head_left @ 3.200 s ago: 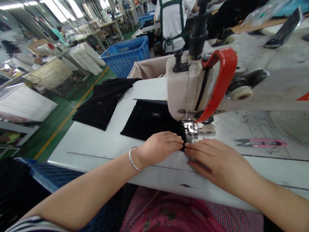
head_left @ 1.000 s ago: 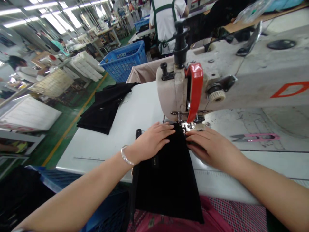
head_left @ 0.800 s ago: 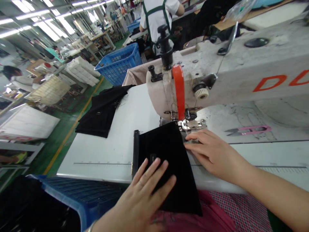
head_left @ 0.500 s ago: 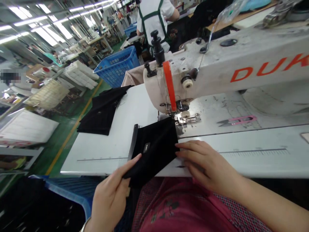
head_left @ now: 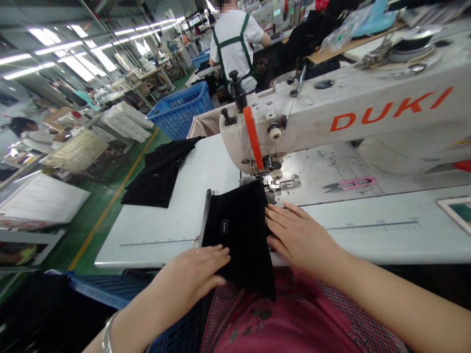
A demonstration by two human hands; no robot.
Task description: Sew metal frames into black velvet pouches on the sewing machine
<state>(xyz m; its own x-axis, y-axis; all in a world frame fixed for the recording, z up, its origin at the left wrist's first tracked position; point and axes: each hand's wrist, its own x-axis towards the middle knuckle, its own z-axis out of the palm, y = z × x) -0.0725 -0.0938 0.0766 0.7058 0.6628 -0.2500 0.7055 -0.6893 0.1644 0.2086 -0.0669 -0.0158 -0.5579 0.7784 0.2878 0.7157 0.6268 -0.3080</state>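
A black fabric piece (head_left: 245, 235) with a small label (head_left: 224, 227) lies on the white sewing table, its far edge at the presser foot of the sewing machine (head_left: 312, 113). Its near end hangs over the table's front edge. My left hand (head_left: 198, 269) rests flat on the left part of the fabric, fingers stretched out. At the right edge of the cloth lies my right hand (head_left: 294, 230), its fingers extended and touching the edge. A grey strip (head_left: 206, 215) runs along the fabric's left side.
Pink thread snips (head_left: 351, 184) lie on the machine bed. More black fabric pieces (head_left: 154, 176) are stacked at the table's far left. A blue basket (head_left: 182, 109) stands beyond, and a blue crate (head_left: 99, 289) sits below left. A person (head_left: 235, 49) works ahead.
My left hand has let go of the fabric's lifted near corner and now lies flat on it. The fabric has flattened, and its label faces up more fully. The camera view has shifted.
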